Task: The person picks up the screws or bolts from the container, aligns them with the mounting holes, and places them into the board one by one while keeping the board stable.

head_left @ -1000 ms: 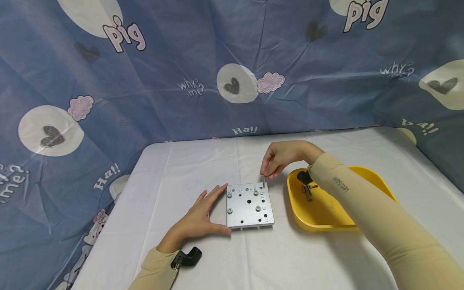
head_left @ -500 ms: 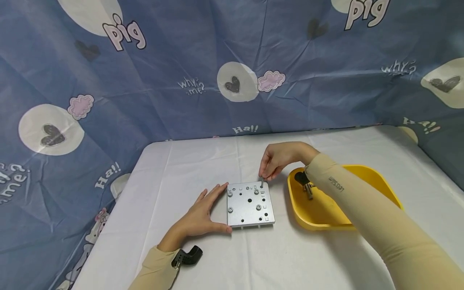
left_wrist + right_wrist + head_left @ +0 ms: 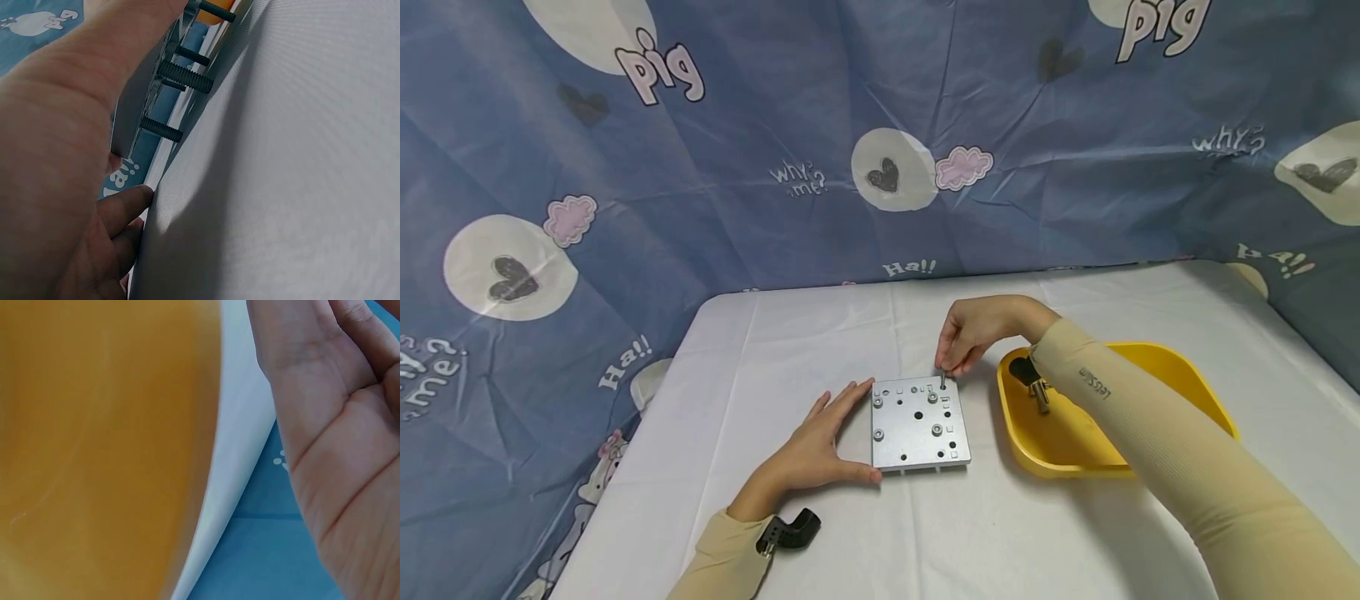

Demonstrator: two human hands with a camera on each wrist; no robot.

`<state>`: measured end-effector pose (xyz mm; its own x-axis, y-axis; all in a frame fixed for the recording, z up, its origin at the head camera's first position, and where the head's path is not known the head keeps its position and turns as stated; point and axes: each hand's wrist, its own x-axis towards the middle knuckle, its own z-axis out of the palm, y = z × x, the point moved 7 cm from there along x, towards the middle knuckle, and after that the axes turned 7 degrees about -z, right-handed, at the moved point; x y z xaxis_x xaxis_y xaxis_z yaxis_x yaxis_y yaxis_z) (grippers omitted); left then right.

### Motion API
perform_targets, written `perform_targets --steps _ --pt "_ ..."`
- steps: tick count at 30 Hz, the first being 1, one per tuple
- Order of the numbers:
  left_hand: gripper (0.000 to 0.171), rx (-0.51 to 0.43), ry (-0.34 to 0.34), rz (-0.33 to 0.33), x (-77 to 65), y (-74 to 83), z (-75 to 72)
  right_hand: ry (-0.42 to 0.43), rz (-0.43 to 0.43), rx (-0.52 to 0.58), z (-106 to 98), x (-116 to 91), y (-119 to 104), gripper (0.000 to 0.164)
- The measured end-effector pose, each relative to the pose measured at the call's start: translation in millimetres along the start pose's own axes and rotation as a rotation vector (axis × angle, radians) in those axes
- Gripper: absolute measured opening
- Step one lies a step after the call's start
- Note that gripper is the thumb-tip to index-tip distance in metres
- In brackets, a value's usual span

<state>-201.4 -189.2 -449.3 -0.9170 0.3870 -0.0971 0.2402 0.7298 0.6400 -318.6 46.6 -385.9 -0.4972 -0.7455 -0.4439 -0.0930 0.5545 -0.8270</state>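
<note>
One yellow, round-cornered tray (image 3: pixel 1075 472) stands on the bench under its white cloth (image 3: pixel 790 333), to the right of a square silver metal plate (image 3: pixel 902 448). Behind the bench hangs a printed blue fabric (image 3: pixel 805 233). A beige right sleeve (image 3: pixel 1150 433) crosses above the tray and hides part of it; a small black device (image 3: pixel 797 531) sits on the left wrist.

The left hand (image 3: pixel 808 450) has its grip spread wide along the plate's left edge, index finger at the far corner and thumb at the near one. The right hand (image 3: pixel 977 329) has its grip nearly closed, fingertips pinching a slim grey metal rod (image 3: pixel 943 381) at the plate's far right corner.

The rod's long axis runs close to upright, lower end down at the plate; its top is hidden by the fingers, and how deep it sits cannot be told. The plate lies face up, no side clearly longer, with socket-head screws (image 3: pixel 937 430) in its top and dark threaded shanks (image 3: pixel 187 76) pointing down beneath.
</note>
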Motion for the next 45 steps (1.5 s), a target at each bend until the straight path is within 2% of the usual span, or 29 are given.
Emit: perform_targets --steps 13,45 --pt "0.135 -0.008 -0.002 0.003 -1.5 1.3 0.1 -0.025 0.003 0.053 4.0 -2.6 -0.1 0.020" --pt "0.135 -0.003 -0.006 -0.013 -2.8 4.0 0.3 -0.051 0.027 0.071 8.2 -5.1 1.3 0.020"
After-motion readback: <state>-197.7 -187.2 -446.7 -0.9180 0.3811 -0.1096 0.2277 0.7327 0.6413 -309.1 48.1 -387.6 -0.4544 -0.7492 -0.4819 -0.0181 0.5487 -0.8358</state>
